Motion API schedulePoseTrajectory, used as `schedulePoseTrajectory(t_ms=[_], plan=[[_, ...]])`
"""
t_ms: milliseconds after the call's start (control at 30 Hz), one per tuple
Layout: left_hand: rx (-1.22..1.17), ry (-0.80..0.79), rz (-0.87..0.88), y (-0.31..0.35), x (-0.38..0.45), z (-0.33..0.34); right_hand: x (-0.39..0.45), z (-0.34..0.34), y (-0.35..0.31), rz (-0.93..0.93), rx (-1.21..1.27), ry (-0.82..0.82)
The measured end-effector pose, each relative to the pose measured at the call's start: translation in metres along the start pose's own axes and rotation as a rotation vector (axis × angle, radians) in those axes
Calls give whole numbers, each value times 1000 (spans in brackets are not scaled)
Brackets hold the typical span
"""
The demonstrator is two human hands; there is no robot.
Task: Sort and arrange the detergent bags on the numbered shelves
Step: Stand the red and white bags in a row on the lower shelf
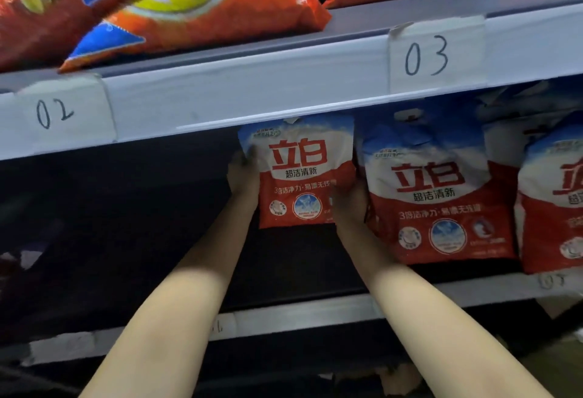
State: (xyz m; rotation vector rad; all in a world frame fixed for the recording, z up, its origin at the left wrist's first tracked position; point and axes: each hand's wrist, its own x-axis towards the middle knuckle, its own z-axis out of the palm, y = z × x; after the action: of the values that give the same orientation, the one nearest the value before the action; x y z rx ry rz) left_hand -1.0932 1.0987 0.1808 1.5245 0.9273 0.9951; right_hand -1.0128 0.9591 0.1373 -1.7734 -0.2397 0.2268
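A red, white and blue detergent bag (299, 176) stands upright deep on the lower shelf (315, 312). My left hand (243, 179) grips its left edge and my right hand (348, 205) grips its lower right side. Right beside it stands a second identical bag (438, 202), nearer the front, with a third bag (552, 217) at the right edge. Several orange bags (202, 3) lie on the upper shelf, above the paper labels 02 (55, 112) and 03 (427, 55).
The upper shelf's grey front rail (252, 91) overhangs the bags below. The lower shelf to the left of my arms is dark. A small paper label (550, 281) sits on the lower rail under the right bags.
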Motion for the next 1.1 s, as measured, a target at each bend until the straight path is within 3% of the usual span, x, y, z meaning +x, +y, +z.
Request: schedulePoseTrajectory(t_ms=[133, 267, 467, 667, 867, 1100], plan=[[341, -72, 137, -32, -28, -21, -44, 3, 25, -37, -69, 56], [554, -203, 245, -62, -77, -37, -89, -12, 45, -161, -289, -61], [845, -582, 507, -69, -148, -21, -132, -71, 76, -279, -649, -50], [980, -805, 970, -34, -210, 27, -158, -167, 73, -289, -803, 38], [887, -783, 1363, 38, -255, 90, -156, -278, 31, -326, -851, 187], [815, -543, 1652, 171, -278, 159, -122, -391, -73, -520, -870, 354]])
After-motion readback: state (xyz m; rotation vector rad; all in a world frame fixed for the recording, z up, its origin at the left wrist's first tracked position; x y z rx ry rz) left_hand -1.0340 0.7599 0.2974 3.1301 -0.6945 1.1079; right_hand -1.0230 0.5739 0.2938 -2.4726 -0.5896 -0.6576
